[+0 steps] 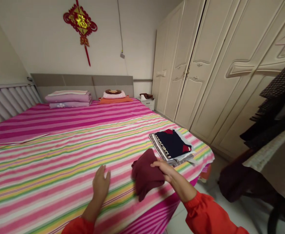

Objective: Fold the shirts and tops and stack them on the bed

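In my right hand (164, 169) is a folded maroon garment (147, 174), gripped at its right edge with the thumb on top. It hangs over the striped bed sheet (71, 156); whether its lower edge touches the sheet I cannot tell. My left hand (101, 182) is to the left of the garment, over the sheet, holding nothing, with thumb and fingers apart. Just beyond my right hand lies a stack of folded clothes (173, 144), topped by a navy shirt with red patches and white lettering.
Folded lilac bedding (69, 98) and a pillow (114, 94) rest by the headboard (113, 83). A tall cream wardrobe (205, 71) runs along the right, with a small nightstand (147, 103) in the corner. Dark clothes (274, 107) hang at the right edge.
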`<state>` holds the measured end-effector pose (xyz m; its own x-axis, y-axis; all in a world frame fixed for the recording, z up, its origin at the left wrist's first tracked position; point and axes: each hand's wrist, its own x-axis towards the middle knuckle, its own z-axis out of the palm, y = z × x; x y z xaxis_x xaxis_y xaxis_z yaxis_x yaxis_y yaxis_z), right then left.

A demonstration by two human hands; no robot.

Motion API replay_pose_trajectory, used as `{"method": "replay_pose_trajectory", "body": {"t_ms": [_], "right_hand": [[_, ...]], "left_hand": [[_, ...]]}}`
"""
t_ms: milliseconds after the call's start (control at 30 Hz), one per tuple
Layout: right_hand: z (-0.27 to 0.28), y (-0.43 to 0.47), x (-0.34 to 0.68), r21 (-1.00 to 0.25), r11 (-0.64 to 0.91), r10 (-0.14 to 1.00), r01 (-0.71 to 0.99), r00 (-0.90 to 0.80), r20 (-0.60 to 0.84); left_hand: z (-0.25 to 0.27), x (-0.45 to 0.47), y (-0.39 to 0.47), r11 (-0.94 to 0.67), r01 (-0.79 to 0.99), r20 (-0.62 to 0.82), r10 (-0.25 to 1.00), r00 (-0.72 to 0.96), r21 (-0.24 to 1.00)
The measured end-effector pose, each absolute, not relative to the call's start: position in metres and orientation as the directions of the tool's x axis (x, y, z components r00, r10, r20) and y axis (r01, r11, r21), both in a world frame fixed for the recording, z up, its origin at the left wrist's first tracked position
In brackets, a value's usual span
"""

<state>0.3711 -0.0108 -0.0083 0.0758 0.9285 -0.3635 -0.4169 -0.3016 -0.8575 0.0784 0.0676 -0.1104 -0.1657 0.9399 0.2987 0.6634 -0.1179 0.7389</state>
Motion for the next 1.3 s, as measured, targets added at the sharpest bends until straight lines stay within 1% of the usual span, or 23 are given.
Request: {"method": "replay_pose_trajectory", "body": {"t_ms": [67,133,200,267,367,467,533,633,700,767,833,933,1067,1200,1300], "right_hand": [[0.007,-0.012,0.395,-0.878,-0.272,0.933,-0.394,0.115,-0.341],[0.023,-0.010,0.416,-0.908,-0.238,0.941,-0.345,0.149,-0.303],[0.040,-0.005,0.435,-0.936,-0.208,0.950,-0.285,0.167,-0.262],[0.056,0.003,0.453,-0.956,-0.171,0.957,-0.240,0.188,-0.218],[0.075,0.022,0.487,-0.977,-0.113,0.964,-0.183,0.219,-0.152],[0.075,0.043,0.528,-0.989,-0.092,0.961,-0.113,0.249,-0.118],[0.063,0.053,0.554,-0.982,-0.169,0.942,-0.087,0.278,-0.187],[0.035,0.058,0.582,-0.937,-0.342,0.884,-0.075,0.312,-0.348],[0.018,0.058,0.590,-0.912,-0.403,0.860,-0.078,0.310,-0.407],[0.008,0.058,0.594,-0.901,-0.428,0.855,-0.072,0.292,-0.429],[0.004,0.063,0.596,-0.908,-0.418,0.856,-0.023,0.323,-0.403],[0.007,0.074,0.600,-0.927,-0.369,0.862,0.064,0.396,-0.316],[0.008,0.082,0.605,-0.936,-0.337,0.879,0.105,0.392,-0.272],[0.004,0.080,0.608,-0.909,-0.345,0.864,0.235,0.458,-0.209],[0.006,0.085,0.604,-0.869,-0.352,0.836,0.348,0.534,-0.125]], "left_hand": [[-0.129,0.063,0.071,-0.101,0.811,0.365,0.920,-0.145,0.576],[-0.141,0.055,0.068,-0.132,0.892,0.437,0.896,-0.079,0.433],[-0.146,0.053,0.064,-0.147,0.930,0.482,0.876,-0.036,0.337],[-0.146,0.055,0.061,-0.126,0.947,0.483,0.875,-0.035,0.296],[-0.144,0.057,0.060,-0.112,0.954,0.472,0.881,-0.034,0.278],[-0.146,0.056,0.061,-0.102,0.956,0.470,0.882,-0.041,0.275],[-0.147,0.055,0.061,-0.094,0.955,0.467,0.883,-0.050,0.281],[-0.148,0.054,0.061,-0.095,0.950,0.463,0.885,-0.056,0.296],[-0.148,0.054,0.062,-0.097,0.947,0.460,0.886,-0.058,0.306],[-0.148,0.054,0.062,-0.091,0.946,0.454,0.889,-0.063,0.311],[-0.148,0.054,0.062,-0.080,0.947,0.443,0.894,-0.070,0.311],[-0.147,0.054,0.061,-0.070,0.950,0.435,0.897,-0.073,0.305],[-0.147,0.054,0.061,-0.067,0.954,0.438,0.896,-0.071,0.293],[-0.147,0.053,0.061,-0.073,0.959,0.445,0.894,-0.059,0.274],[-0.148,0.052,0.061,-0.077,0.962,0.451,0.891,-0.050,0.260]]}}
